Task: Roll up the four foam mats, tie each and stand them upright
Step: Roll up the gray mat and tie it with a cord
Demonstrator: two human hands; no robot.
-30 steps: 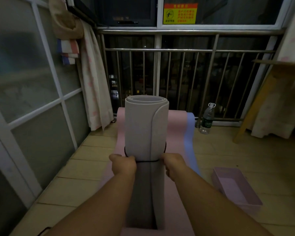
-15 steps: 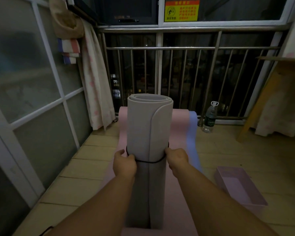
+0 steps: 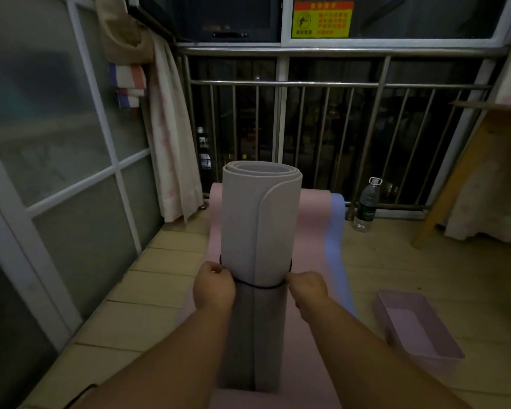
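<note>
A rolled grey mat point(image 3: 260, 225) is held upright at the centre of the frame, its foot set on a pink mat point(image 3: 313, 225) laid flat on the tiled floor point(image 3: 425, 261). The edge of a blue mat point(image 3: 335, 246) is seen beneath the pink one on the right. A black band point(image 3: 260, 287) is looped round the roll about halfway up. It is pinched on one side by the curled fingers of the left hand point(image 3: 214, 287) and on the other by those of the right hand point(image 3: 309, 287).

The tying step appears to be under way on this first roll. It is best done with the band kept level and drawn snug on both sides at once, so that the loose outer flap is trapped and the roll is not tipped.

Open floor is offered to the right of the mats, though a pink tray point(image 3: 410, 329) lies at lower right and a water bottle point(image 3: 366, 208) stands near the railing point(image 3: 307, 82). On the left, room is narrowed by a glass door point(image 3: 56, 128) and a hanging curtain point(image 3: 171, 143). Two mats are seen unrolled; a fourth cannot be made out.
</note>
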